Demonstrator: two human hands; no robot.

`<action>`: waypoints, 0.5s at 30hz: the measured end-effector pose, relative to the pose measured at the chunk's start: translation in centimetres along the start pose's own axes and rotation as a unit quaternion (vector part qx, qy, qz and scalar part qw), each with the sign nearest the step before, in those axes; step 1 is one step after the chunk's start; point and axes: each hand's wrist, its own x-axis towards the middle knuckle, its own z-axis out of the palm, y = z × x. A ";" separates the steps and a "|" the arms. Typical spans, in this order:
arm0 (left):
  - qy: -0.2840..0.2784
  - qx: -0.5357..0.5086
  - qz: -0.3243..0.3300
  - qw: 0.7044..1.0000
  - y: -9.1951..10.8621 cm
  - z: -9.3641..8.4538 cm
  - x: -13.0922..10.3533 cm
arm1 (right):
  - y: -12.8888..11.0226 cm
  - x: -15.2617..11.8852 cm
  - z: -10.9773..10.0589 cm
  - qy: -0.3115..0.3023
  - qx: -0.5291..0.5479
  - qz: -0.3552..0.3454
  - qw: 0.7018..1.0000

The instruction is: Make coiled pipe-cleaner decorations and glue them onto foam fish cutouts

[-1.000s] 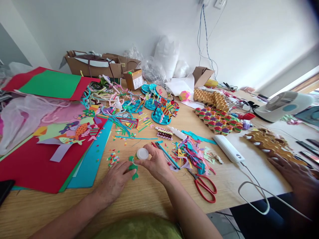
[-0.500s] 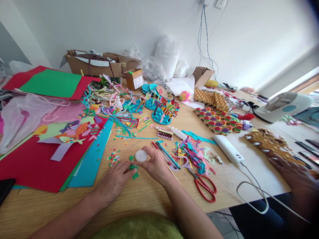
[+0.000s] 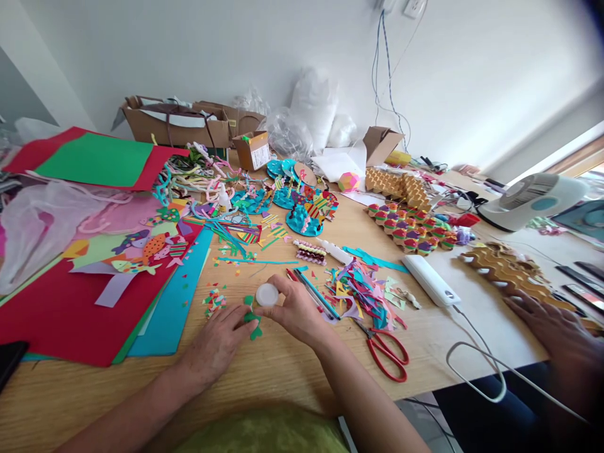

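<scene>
My right hand grips a small whitish glue bottle, its round flat end facing up toward me. The lower part of the bottle is hidden by my fingers. Beneath it lies a green paper cutout with a notched, tail-like end. My left hand rests on the table, its thumb and forefinger holding the cutout's left edge. Just beyond that hand is a small pile of paper bits. To the right of my right hand lie several pens and a heap of coloured paper scraps.
Red-handled scissors lie near the front edge. Coloured paper sheets cover the left side. A white power bank with a cable sits at right, near another person's hand. Farther back are painted egg trays and a white fan.
The view has shifted very slightly. Both hands, the bottle and the green cutout stay almost in place.
</scene>
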 end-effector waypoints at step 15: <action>0.012 0.026 0.020 0.999 0.0 -0.1 -0.1 | 1.0 -0.3 0.0 0.045 0.025 0.047 0.998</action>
